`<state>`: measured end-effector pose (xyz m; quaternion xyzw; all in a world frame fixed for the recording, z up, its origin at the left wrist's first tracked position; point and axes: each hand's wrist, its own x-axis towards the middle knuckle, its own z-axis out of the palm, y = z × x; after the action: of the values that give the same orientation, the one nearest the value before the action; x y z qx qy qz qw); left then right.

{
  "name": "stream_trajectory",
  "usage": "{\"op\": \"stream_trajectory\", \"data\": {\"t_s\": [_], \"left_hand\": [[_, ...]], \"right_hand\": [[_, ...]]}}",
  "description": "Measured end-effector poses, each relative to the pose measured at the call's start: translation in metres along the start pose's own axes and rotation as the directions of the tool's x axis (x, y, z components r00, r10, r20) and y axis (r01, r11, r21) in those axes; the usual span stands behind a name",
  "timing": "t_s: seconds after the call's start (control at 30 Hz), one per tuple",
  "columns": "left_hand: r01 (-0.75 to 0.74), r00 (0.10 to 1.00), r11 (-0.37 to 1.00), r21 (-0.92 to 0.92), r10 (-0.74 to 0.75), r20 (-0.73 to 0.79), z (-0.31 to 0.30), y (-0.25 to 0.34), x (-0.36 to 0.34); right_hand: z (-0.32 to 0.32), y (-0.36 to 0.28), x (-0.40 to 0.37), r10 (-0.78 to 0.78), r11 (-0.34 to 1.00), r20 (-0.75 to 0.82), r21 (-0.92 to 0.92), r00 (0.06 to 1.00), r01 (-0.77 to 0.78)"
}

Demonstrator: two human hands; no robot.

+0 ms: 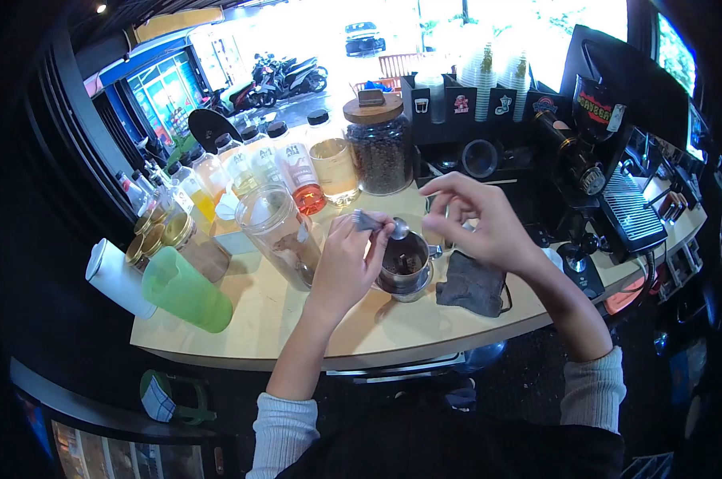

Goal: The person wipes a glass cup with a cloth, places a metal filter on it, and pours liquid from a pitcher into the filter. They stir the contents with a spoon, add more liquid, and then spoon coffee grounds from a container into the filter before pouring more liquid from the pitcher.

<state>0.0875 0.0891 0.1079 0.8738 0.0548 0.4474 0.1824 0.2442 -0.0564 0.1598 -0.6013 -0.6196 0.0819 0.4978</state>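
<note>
My left hand (347, 259) holds a metal spoon (385, 226) by its handle, the bowl of the spoon over a small steel cup (403, 267) with dark contents. The cup stands on the wooden counter (273, 319). My right hand (477, 219) hovers just above and right of the cup, fingers apart and curled, holding nothing that I can see. A clear plastic jar (280, 233) with brown powder at its bottom leans just left of my left hand.
A dark folded cloth (471, 283) lies right of the cup. A green pitcher (185, 289) and white roll (118, 278) sit at the left edge. Syrup bottles (297, 164) and a coffee-bean jar (378, 148) line the back. A grinder (588, 132) stands at the right.
</note>
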Motion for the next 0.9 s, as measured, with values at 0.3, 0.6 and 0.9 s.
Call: {"op": "stream_trajectory", "data": {"t_s": [0.3,0.6,0.9], "left_hand": [[0.044,0.999,0.999,-0.008,-0.044,-0.017,-0.005,0.000,-0.001],[0.133,0.991,0.991,0.015,-0.133,-0.007,-0.004,0.000,0.002],[0.118,0.990,0.993,-0.026,-0.120,-0.073,0.000,-0.003,-0.001]], "right_hand": [[-0.012,0.150,-0.034,0.287,0.871,-0.053,-0.402,0.956,-0.284],[-0.002,0.178,-0.032,0.423,0.861,0.133,0.248,0.896,-0.444],[-0.036,0.116,-0.010,0.331,0.883,-0.001,0.353,0.944,-0.310]]}}
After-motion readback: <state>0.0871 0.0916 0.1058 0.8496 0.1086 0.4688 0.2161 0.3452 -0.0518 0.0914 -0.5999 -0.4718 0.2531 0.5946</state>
